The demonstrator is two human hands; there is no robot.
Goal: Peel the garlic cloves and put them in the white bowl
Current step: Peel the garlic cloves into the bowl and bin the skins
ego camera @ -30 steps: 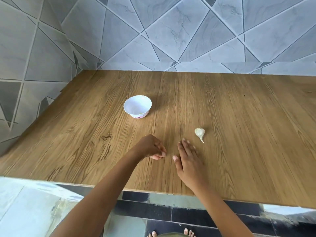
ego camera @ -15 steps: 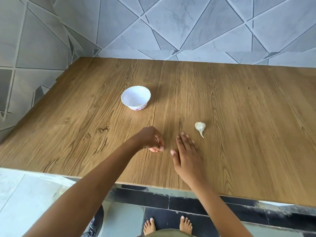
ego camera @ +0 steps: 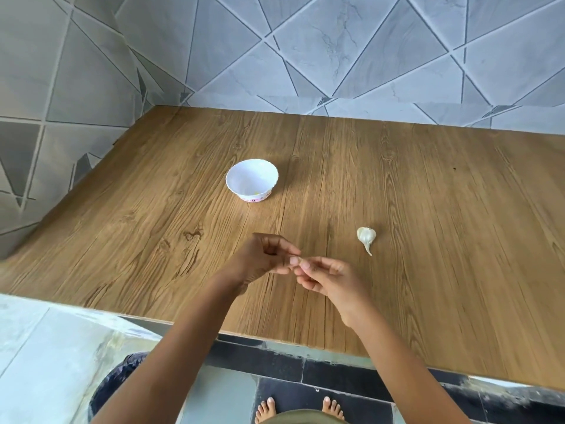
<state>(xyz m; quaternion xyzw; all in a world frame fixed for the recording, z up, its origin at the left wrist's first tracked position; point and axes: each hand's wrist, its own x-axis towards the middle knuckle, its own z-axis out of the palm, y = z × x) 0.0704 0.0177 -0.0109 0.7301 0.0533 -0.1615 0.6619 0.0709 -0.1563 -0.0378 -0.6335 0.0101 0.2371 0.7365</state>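
Left hand [ego camera: 266, 258] and right hand [ego camera: 331, 278] fingertip to fingertip just above the wooden table [ego camera: 428, 209], fingers of both curled in; impossible to tell whether anything pinched between the tips, too small to make out. Beyond the right hand and slightly to its right, near but apart, a garlic piece [ego camera: 366, 237] lying on the wood. Well beyond the left hand, white bowl [ego camera: 241, 179] upright

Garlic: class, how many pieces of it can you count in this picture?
1 for certain: a garlic piece lies on the table, to the right of both hands. The left hand and right hand meet at their fingertips and may hide a clove between them.
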